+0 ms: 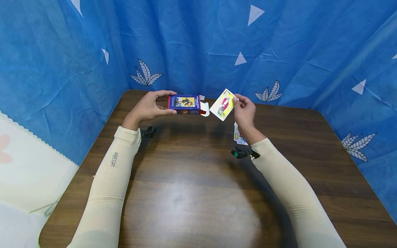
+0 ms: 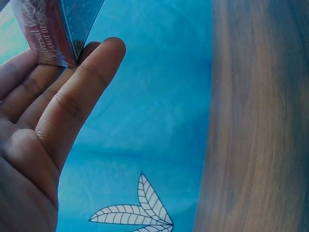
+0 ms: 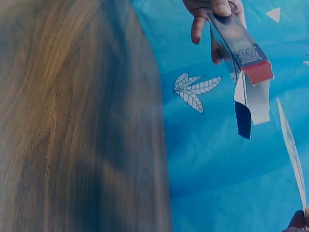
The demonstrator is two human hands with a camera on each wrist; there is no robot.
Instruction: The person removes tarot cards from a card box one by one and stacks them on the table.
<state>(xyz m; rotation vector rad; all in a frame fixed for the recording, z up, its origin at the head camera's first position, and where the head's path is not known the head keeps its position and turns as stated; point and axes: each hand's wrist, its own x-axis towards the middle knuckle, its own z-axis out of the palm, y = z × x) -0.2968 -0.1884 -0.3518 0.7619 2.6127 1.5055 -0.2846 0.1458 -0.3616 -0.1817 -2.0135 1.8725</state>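
From where I stand, the left hand [image 1: 148,106] holds a little blue and red box [image 1: 185,104] up above the brown table [image 1: 180,165]. It has the box by one end, thumb on the near side and fingers on the far side. The right hand [image 1: 246,110] pinches a picture card [image 1: 224,105] by its edge, just beside the box's open end. I can't tell if another card hides behind it.

The card looks thin, light and a bit bendy. It may be slippery too, so a soft pinch at the edge seems best, as a hard squeeze could crease it. The box looks like stiff, light paper, and its sides could dent, so the shut end is a good place to hold. The white flaps [image 1: 205,108] stick out and look easy to bend.

I can't see what is inside the box. More cards [image 1: 238,135] lie on the table by the right wrist.
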